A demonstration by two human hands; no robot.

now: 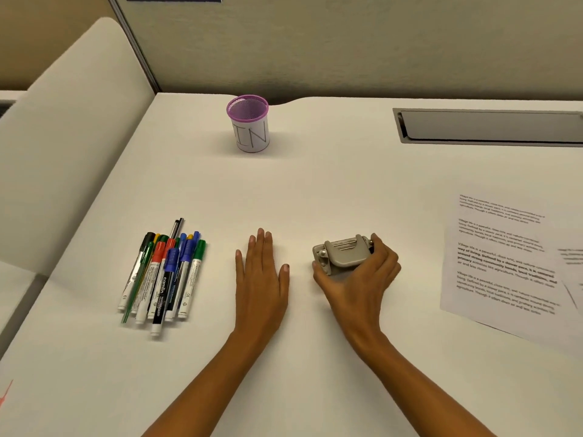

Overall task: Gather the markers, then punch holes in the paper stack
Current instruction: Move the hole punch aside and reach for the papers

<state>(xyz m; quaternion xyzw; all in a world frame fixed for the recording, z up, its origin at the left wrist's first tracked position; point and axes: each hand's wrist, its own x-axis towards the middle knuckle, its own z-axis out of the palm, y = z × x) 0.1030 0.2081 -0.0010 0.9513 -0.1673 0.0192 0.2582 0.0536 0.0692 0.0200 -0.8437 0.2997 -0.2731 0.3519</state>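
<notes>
- While the right hand (pixel 362 272) grips the grey hole punch (pixel 342 252), the left hand (pixel 263 272) lies flat on the white table (pixel 315 190), palm down, holding nothing.
- Right fingers (pixel 375 239): curled over the far right end of the punch, with the thumb against its near left corner. The punch rests on the table, lever uppermost.
- Left fingers (pixel 260 239): straight, close together, pointing away from the person, thumb spread to the right.
- Markers (pixel 167 272): bunched in one pile just to the left of the left fingers, apart from them. Their long axes run nearly parallel to those fingers, caps at the far end. The left hand is plainly the nearer.
- Mesh cup (pixel 249 124), marked "IN": well beyond the left fingertips, upright; no marker shows in it.
- Paper stack (pixel 498 257): flat on the table, to the right of the right fingers and apart from them. The right hand is the nearer.
- Judgement: the markers are grouped but not in the cup, and the paper is not yet punched. Punching calls for carrying the punch rightward to the sheet's near left edge.
- Both forearms reach forward, low over the table.
</notes>
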